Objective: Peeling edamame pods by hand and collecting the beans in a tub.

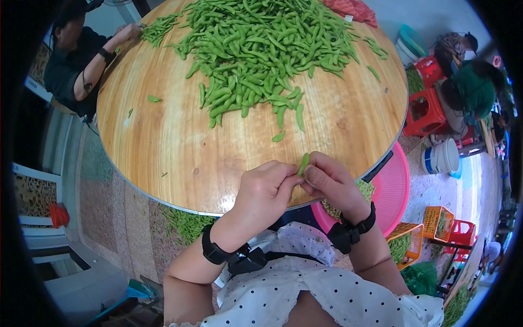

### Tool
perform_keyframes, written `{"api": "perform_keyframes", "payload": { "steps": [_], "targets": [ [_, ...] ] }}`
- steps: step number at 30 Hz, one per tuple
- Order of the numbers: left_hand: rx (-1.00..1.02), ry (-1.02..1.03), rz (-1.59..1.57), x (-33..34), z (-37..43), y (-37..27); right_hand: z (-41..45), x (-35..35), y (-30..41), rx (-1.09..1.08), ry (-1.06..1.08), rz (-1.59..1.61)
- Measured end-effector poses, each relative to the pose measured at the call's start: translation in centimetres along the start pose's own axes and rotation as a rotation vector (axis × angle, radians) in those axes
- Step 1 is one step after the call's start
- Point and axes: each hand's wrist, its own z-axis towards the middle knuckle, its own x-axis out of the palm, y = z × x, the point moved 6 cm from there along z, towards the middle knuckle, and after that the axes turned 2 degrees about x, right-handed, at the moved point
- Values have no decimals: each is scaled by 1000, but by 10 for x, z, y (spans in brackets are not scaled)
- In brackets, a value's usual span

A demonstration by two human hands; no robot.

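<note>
Between the fingertips of both my hands is one green soybean pod (303, 164), held upright above the near part of the round wooden table (163, 143). My left hand (267, 186) pinches its lower end with thumb and forefinger. From the other side, my right hand (333, 180) grips the pod with its thumb and bent fingers. Farther up the table lies a large heap of green pods (261, 53). A single loose pod (278, 136) rests just beyond my hands. Whether the held pod is split cannot be made out.
A pink plastic basket (398, 184) with shelled beans (365, 189) sits below the table's right edge. Across to the left, a person (75, 61) reaches to a small pod pile (158, 30). Pods (186, 225) cover floor at lower left. Orange crates (438, 220) and red stools (425, 112) stand right.
</note>
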Motion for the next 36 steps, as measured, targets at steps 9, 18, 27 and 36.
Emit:
{"api": "perform_keyframes", "payload": {
  "steps": [9, 18, 27, 36],
  "targets": [
    [-577, 86, -678, 21, -15, 30, -1, -6, -9, -13, -75, 85],
    [-722, 33, -871, 24, -20, 33, -5, -13, 4, -65, -163, -310],
    [-666, 144, -809, 32, -30, 19, -19, -8, -5, -8, -237, 28],
    [-426, 100, -275, -20, -38, -8, -57, -39, 4, -47, -385, -530]
  ]
}}
